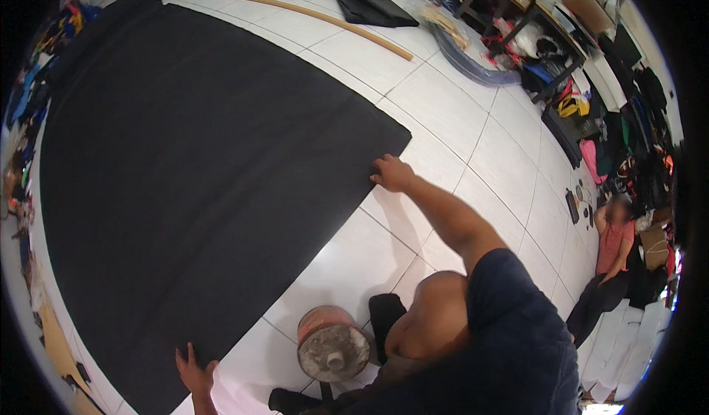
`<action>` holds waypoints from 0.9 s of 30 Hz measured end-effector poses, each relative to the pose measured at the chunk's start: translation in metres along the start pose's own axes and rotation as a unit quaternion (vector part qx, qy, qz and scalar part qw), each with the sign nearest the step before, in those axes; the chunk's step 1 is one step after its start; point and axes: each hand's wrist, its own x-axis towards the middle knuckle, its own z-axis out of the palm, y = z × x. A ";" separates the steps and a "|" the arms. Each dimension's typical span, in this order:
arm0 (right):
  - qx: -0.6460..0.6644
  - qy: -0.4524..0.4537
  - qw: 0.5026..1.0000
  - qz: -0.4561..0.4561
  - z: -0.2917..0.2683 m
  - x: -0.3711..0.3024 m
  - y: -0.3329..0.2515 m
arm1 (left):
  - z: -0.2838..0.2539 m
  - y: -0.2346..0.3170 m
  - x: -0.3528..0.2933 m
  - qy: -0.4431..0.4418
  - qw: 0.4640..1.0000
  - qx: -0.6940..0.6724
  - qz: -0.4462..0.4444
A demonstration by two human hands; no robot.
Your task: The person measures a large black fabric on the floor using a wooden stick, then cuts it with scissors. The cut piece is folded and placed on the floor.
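A large black fabric sheet [199,164] lies spread over the tiled floor, with faint ripples across it. Close to its near right corner, my right hand [394,173] pinches the edge between thumb and fingers. My left hand [195,374] rests at the same near edge, farther left. Its fingers are spread and lie on the cloth, with the thumb apart. Between my two arms, off the fabric, stands a round weight-like object [334,348] with a grey, worn top and a reddish side.
A long tan strip [317,18] and folded dark material [369,1] lie beyond the sheet. Cluttered shelving [528,31] lines the far right. Another person [614,241] sits on the floor at right. Piled materials [29,119] run along the left.
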 end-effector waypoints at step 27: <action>-0.022 0.242 0.967 -0.077 -0.009 0.067 -0.021 | 0.006 -0.009 0.010 0.026 0.994 -0.104 0.019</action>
